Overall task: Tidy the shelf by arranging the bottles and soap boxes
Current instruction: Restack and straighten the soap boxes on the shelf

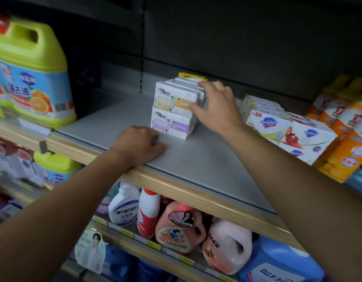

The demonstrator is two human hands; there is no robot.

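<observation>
1. The grey shelf [119,119] with a wooden front edge carries a small stack of sheep-printed soap boxes [175,109], 2 rows high and several boxes deep; only the front 2 faces read clearly, the ones behind show as thin edges.
2. The right hand [215,107] rests on the right side and top of that stack, fingers spread and bent over the upper boxes, thumb across the front of the upper row. The stack hides the fingertips on its far side, so I cannot tell whether the hand clamps the boxes or only steadies them.
3. A yellow packet [193,76] peeks out behind the stack, mostly covered.
4. The left hand [138,146] lies knuckles up on the shelf's front edge, just beside the lower front box, fingers curled under; nothing shows inside it.
5. To the right, white shield-logo soap boxes [288,129] lie in tilted rows, partly behind the right forearm.
6. Orange bottles [342,135] at the far right are blurred and cut off by the frame.
7. A green-yellow detergent jug [31,72] stands at the left, its label blurred and its left side cropped.
8. On the lower shelf, a white spray bottle [124,206], a pink jug [179,228] and a blue jug [277,263] are partly hidden by the shelf edge above.
</observation>
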